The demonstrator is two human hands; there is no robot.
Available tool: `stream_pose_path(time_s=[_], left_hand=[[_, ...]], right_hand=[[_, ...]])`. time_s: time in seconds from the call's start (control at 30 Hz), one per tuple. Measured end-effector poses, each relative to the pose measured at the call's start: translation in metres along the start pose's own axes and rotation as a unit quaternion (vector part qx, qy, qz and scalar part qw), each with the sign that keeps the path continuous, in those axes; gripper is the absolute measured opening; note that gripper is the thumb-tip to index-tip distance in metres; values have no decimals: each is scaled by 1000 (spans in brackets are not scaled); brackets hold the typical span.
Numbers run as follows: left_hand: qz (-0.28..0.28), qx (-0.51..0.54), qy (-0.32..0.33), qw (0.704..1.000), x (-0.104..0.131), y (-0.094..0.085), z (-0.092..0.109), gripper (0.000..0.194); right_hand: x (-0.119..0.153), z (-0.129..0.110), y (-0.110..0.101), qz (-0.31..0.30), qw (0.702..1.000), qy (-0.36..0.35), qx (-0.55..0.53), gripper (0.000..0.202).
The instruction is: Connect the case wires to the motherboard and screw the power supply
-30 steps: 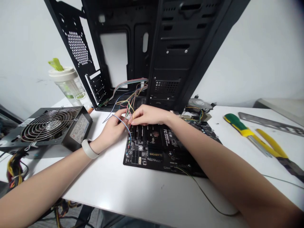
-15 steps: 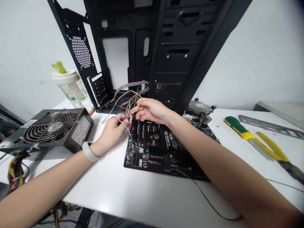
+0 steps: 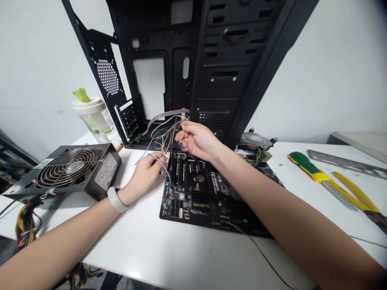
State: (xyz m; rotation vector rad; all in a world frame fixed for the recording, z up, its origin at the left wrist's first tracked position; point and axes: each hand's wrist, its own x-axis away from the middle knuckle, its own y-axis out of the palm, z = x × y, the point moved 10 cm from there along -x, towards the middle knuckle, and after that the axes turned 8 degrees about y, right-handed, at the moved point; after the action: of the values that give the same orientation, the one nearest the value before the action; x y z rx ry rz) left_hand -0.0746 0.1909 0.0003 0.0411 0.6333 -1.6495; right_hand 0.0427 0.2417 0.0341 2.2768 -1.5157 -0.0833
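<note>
My right hand is raised over the far edge of the black Gigabyte motherboard, its thumb and forefinger pinched on a thin yellow wire. Beside the board's left edge, my left hand has its fingers curled among several thin coloured wires. What its fingertips grip is partly hidden. A blue wire arches past that hand and runs down to the board's left side. The wires come from inside the black computer case, which stands upright behind the board.
On the left are a power supply with a fan grille and a clear cup. At right lie a green-and-yellow screwdriver, yellow-handled pliers and a metal plate. A cooler fan sits behind the board.
My right hand has drawn away from my left, up and slightly right, with the yellow wire. My left hand stays by the board. The whole view has shifted slightly.
</note>
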Motion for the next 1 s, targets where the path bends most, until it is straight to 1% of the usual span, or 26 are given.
stream_pose_path(time_s=[0.1,0.23,0.43,0.5,0.57,0.6,0.63,0.67,0.73,0.77,0.8,0.83,0.87,0.9,1.0], left_hand=[[11,9,-7,1000,1,-2,0,27],[32,22,-14,999,2,-7,1,28],[83,111,-28,990,3,-14,-1,30],[91,127,-18,988,4,-15,-1,29],[101,127,-5,987,4,-17,1,29],[105,118,4,987,5,-18,2,28],[107,102,17,989,5,-19,5,27],[108,76,31,991,5,-20,9,26],[105,4,63,992,5,-21,19,24],[104,-35,76,991,5,-21,24,24],[105,-70,83,988,5,-22,27,24],[107,-98,85,986,5,-23,29,23],[110,-119,86,983,5,-23,30,23],[112,-133,92,980,5,-24,31,23],[95,-172,134,971,4,-18,36,28]], right_hand=[[7,-14,1,6,999,-43,-2,22],[16,-39,-16,65,990,-123,11,19],[34,-79,-38,143,962,-218,83,24],[43,-92,-38,155,950,-241,127,24],[48,-98,-30,155,932,-230,232,24],[49,-97,-24,148,916,-210,307,23],[48,-93,-17,135,893,-181,390,23],[47,-86,-12,117,862,-146,471,23],[46,-70,-4,74,789,-89,604,26],[45,-62,-2,55,757,-72,648,27],[43,-57,-1,44,731,-63,678,26],[41,-53,-1,40,715,-61,695,25],[39,-51,-2,41,710,-64,700,22],[36,-49,-3,42,714,-66,696,19],[28,-39,-1,24,748,-74,659,16]])
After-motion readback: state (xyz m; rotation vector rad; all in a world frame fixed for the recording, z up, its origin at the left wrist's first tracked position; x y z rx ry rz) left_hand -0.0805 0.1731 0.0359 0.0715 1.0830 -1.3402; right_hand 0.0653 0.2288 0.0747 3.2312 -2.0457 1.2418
